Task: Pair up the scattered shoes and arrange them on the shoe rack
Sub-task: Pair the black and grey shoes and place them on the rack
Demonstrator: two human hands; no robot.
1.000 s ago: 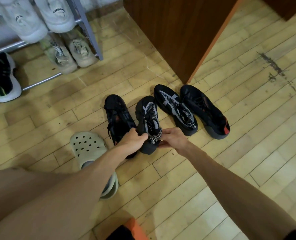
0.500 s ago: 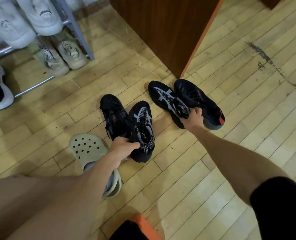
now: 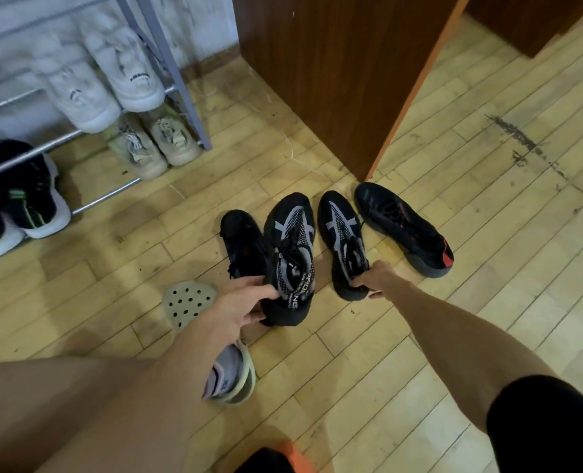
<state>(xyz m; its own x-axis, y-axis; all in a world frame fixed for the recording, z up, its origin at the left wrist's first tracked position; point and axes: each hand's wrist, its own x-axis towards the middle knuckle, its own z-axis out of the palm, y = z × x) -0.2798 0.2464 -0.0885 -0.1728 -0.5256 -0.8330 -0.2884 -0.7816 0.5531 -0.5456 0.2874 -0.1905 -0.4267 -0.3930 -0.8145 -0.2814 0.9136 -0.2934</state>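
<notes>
Wooden floorboards hold the scatter, with the shoe rack well off beyond the left hand. By that hand's wrist lies a pale clog; just past its fingers is a plain black shoe. It grips the heel of one grey-striped shoe, and the right hand grasps the heel of its twin, likely to carry both as a pair. Half a second ago the twin lay against the red-heeled shoe to the right; now they are apart.

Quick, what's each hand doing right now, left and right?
Left hand: closed, holding the nearer grey-striped black shoe by its heel.
Right hand: closed, holding the other grey-striped black shoe by its heel.
</notes>
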